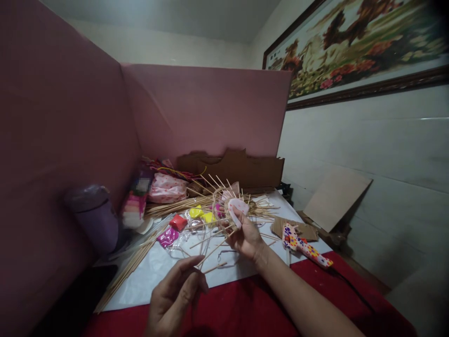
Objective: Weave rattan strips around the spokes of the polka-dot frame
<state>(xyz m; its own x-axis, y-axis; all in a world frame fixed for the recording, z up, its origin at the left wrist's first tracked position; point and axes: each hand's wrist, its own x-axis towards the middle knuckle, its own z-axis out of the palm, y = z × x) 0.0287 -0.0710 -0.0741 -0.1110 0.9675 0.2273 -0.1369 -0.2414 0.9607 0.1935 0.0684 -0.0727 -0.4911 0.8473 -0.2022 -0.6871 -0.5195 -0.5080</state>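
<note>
My right hand [245, 236] is closed on a half-made woven piece [215, 206], with thin wooden sticks sticking out all round a ring of twisted cord. Its thumb presses on a pale pink rounded pad [238, 208] at the middle of the piece. Lower down and to the left, my left hand [178, 292] is closed in a pinch beside the tips of the nearest sticks [215, 248]. What lies between its fingertips is too thin to make out. Small clay-like packets in yellow [195, 212], red [178, 222] and magenta [168, 237] lie behind the hands.
Loose sticks [131, 267] lie along the left of the white sheet [140, 292]. A flowered glue gun [305, 245] rests at the right by cardboard [277, 227], its cord trailing over the red cloth [315, 285]. A purple container [96, 220] stands left; pink panels rise behind.
</note>
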